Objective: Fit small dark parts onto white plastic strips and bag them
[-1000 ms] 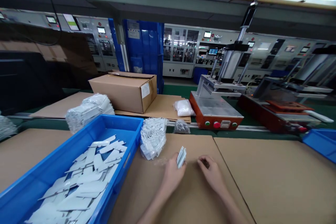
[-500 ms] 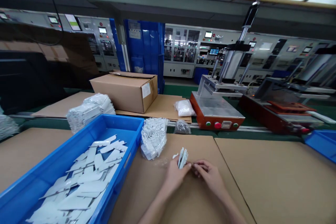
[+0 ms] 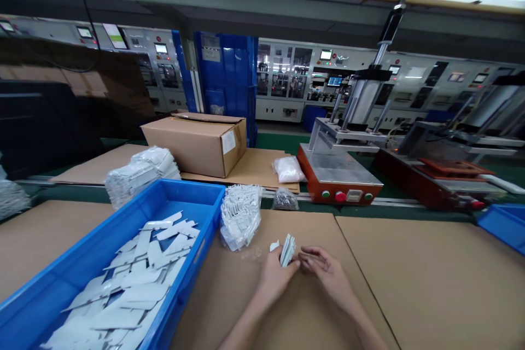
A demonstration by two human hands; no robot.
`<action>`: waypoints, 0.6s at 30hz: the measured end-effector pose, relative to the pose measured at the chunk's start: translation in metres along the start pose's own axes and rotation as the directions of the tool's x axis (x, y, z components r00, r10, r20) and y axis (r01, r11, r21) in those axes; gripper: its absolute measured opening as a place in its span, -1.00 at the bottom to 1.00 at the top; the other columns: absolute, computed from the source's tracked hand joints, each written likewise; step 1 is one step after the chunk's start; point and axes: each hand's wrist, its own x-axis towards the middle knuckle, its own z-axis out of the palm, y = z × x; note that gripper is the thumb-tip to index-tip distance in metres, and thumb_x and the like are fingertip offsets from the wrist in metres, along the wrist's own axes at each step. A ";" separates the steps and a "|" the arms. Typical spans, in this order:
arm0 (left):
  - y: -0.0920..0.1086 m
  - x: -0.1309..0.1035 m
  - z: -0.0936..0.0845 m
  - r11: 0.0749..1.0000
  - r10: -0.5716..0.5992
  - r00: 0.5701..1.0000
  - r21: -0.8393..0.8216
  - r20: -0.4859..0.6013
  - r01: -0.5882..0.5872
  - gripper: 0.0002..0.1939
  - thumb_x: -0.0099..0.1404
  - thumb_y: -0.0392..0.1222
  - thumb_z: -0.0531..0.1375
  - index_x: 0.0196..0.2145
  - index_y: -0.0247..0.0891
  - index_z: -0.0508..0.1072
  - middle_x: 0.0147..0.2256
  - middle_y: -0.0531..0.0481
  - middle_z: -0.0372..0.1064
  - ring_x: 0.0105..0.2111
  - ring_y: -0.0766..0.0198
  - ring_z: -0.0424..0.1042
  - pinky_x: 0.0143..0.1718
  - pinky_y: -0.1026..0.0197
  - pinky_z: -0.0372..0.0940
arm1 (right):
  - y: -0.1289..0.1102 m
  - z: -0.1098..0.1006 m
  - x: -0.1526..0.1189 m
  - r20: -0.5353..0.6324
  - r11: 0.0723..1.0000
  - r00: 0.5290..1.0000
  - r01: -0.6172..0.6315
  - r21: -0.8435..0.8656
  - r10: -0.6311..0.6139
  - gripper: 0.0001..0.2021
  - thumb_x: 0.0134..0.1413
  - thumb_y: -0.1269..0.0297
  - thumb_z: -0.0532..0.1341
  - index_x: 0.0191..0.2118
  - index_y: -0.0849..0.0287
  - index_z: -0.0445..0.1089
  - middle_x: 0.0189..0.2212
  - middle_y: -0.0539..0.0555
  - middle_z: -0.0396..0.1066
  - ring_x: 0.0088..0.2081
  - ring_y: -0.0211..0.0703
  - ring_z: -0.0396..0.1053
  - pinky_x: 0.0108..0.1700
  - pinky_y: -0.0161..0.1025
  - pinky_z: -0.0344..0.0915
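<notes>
My left hand [image 3: 275, 272] is closed round a small stack of white plastic pieces [image 3: 287, 250], which stick up between thumb and fingers. Close to its right, my right hand [image 3: 324, 265] has its thumb and fingertips near together beside the left thumb; anything between them is too small to make out. Another white piece [image 3: 274, 245] shows just behind the left hand. To the left, many flat white parts [image 3: 139, 279] lie loose in a blue bin [image 3: 211, 213]. A clear bag of white parts [image 3: 241, 216] rests between the bin and my hands.
Cardboard [image 3: 435, 268] covers the bench. Behind stand a carton [image 3: 192, 139], a wrapped stack [image 3: 141, 172], a white bag [image 3: 287, 168], a small bag of dark bits [image 3: 285, 199] and a press [image 3: 342, 175]. Another blue bin [image 3: 506, 227] is at the far right.
The stack in my left hand has tilted slightly to the right and sits a little lower. The fingers of my right hand have lifted and spread slightly.
</notes>
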 end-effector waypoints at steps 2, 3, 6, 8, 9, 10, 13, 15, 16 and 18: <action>-0.002 0.000 0.001 0.998 0.056 0.998 0.007 0.003 -0.056 -0.83 -0.07 -0.23 0.20 -0.44 -0.31 0.39 -0.60 0.05 0.34 -0.57 0.30 0.31 -0.54 0.32 0.17 | 0.000 0.001 0.000 -0.022 0.999 1.000 -0.012 0.031 0.013 -0.71 -0.23 0.15 0.28 -0.33 0.19 0.35 -0.28 0.14 0.42 -0.18 -0.01 0.36 -0.07 -0.06 0.25; -0.004 0.001 0.001 0.997 0.078 0.997 0.022 0.004 -0.078 -0.84 -0.07 -0.24 0.19 -0.45 -0.31 0.38 -0.60 0.05 0.33 -0.57 0.30 0.31 -0.55 0.32 0.17 | 0.000 0.002 0.000 -0.029 0.999 0.999 -0.020 0.042 0.022 -0.72 -0.24 0.15 0.28 -0.36 0.19 0.35 -0.31 0.14 0.42 -0.19 -0.01 0.37 -0.09 -0.06 0.27; -0.009 0.003 0.003 0.992 0.121 0.993 0.048 0.003 -0.121 -0.86 -0.06 -0.26 0.18 -0.46 -0.32 0.36 -0.58 0.05 0.33 -0.53 0.30 0.31 -0.52 0.33 0.17 | 0.001 0.003 0.000 -0.044 0.996 0.998 -0.043 0.074 0.047 -0.72 -0.28 0.14 0.30 -0.41 0.20 0.33 -0.38 0.12 0.44 -0.23 0.00 0.38 -0.14 -0.07 0.31; -0.013 0.005 0.003 0.988 0.149 0.989 0.049 0.010 -0.149 -0.86 -0.06 -0.27 0.17 -0.45 -0.33 0.36 -0.54 0.04 0.34 -0.50 0.30 0.32 -0.49 0.33 0.18 | 0.002 0.004 0.000 -0.045 0.996 0.998 -0.045 0.076 0.048 -0.74 -0.28 0.16 0.30 -0.42 0.20 0.32 -0.41 0.09 0.43 -0.25 -0.03 0.39 -0.17 -0.10 0.33; -0.016 0.006 0.004 0.986 0.162 0.987 0.047 0.017 -0.162 -0.85 -0.05 -0.27 0.17 -0.44 -0.33 0.36 -0.52 0.03 0.34 -0.49 0.29 0.32 -0.47 0.33 0.19 | 0.003 0.004 0.000 -0.047 0.997 0.998 -0.041 0.067 0.044 -0.75 -0.27 0.18 0.30 -0.42 0.20 0.32 -0.42 0.08 0.43 -0.26 -0.05 0.39 -0.19 -0.12 0.34; -0.018 0.006 0.004 0.984 0.171 0.985 0.045 0.021 -0.172 -0.85 -0.05 -0.26 0.17 -0.43 -0.33 0.36 -0.51 0.02 0.35 -0.48 0.29 0.32 -0.46 0.32 0.19 | 0.004 0.003 0.000 -0.047 0.998 0.998 -0.037 0.054 0.039 -0.76 -0.26 0.19 0.30 -0.42 0.19 0.32 -0.43 0.07 0.42 -0.27 -0.06 0.39 -0.21 -0.14 0.35; -0.021 0.008 0.004 0.980 0.193 0.981 0.047 0.017 -0.193 -0.83 -0.04 -0.24 0.17 -0.42 -0.33 0.35 -0.50 0.02 0.35 -0.46 0.28 0.32 -0.45 0.31 0.19 | 0.003 0.002 0.000 -0.051 1.000 0.998 -0.021 0.011 0.022 -0.75 -0.26 0.19 0.30 -0.40 0.19 0.33 -0.43 0.08 0.43 -0.28 -0.07 0.39 -0.24 -0.15 0.36; -0.021 0.008 0.004 0.979 0.201 0.980 0.047 -0.002 -0.201 -0.84 -0.05 -0.23 0.18 -0.44 -0.32 0.35 -0.51 0.03 0.34 -0.47 0.29 0.32 -0.46 0.32 0.19 | 0.001 0.001 0.000 -0.044 1.000 0.999 -0.015 -0.013 0.015 -0.72 -0.28 0.20 0.30 -0.37 0.20 0.33 -0.41 0.10 0.44 -0.27 -0.06 0.39 -0.21 -0.13 0.34; -0.020 0.007 0.004 0.980 0.196 0.981 0.046 -0.008 -0.195 -0.84 -0.05 -0.22 0.19 -0.46 -0.32 0.35 -0.53 0.03 0.33 -0.50 0.30 0.31 -0.48 0.33 0.19 | 0.000 0.001 -0.001 -0.039 1.000 0.999 -0.013 -0.023 0.012 -0.71 -0.28 0.21 0.31 -0.36 0.21 0.33 -0.40 0.11 0.44 -0.27 -0.06 0.39 -0.19 -0.13 0.33; -0.016 0.006 0.003 0.987 0.155 0.988 0.038 -0.002 -0.155 -0.83 -0.04 -0.20 0.19 -0.46 -0.32 0.34 -0.59 0.07 0.29 -0.59 0.36 0.27 -0.57 0.35 0.16 | -0.003 0.002 -0.001 -0.031 0.999 1.000 -0.005 -0.037 0.004 -0.70 -0.29 0.23 0.31 -0.35 0.21 0.32 -0.39 0.12 0.44 -0.27 -0.07 0.39 -0.16 -0.13 0.30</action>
